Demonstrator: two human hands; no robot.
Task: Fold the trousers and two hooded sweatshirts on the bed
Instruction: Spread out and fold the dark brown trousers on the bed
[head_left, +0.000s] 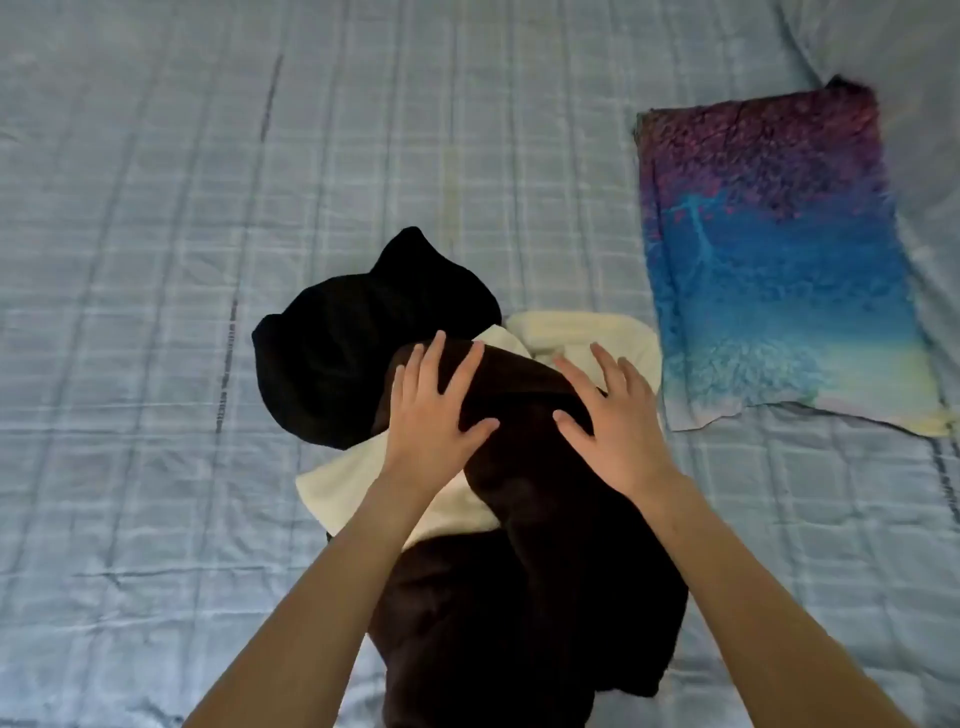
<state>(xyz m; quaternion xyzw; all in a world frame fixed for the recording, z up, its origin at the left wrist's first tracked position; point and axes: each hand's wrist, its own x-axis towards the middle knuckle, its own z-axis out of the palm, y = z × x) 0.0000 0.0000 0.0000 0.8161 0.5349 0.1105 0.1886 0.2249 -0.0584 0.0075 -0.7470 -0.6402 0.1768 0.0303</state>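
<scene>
The bed sheet (156, 260) is pale blue check. The black garment (337, 353), cream garment (353, 488) and dark brown garment (545, 571) are plain. The pillow (779, 260) fades purple, blue, yellow.

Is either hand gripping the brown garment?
No, the left hand and right hand both rest flat, fingers spread, on the brown garment.

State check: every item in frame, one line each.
left hand, open, flat on brown garment
right hand, open, flat on brown garment
brown garment, unfolded, top of pile
cream garment, crumpled, under the brown one
black garment, crumpled, far side of pile
pillow, lying flat, apart from pile
bed sheet, wrinkled
</scene>
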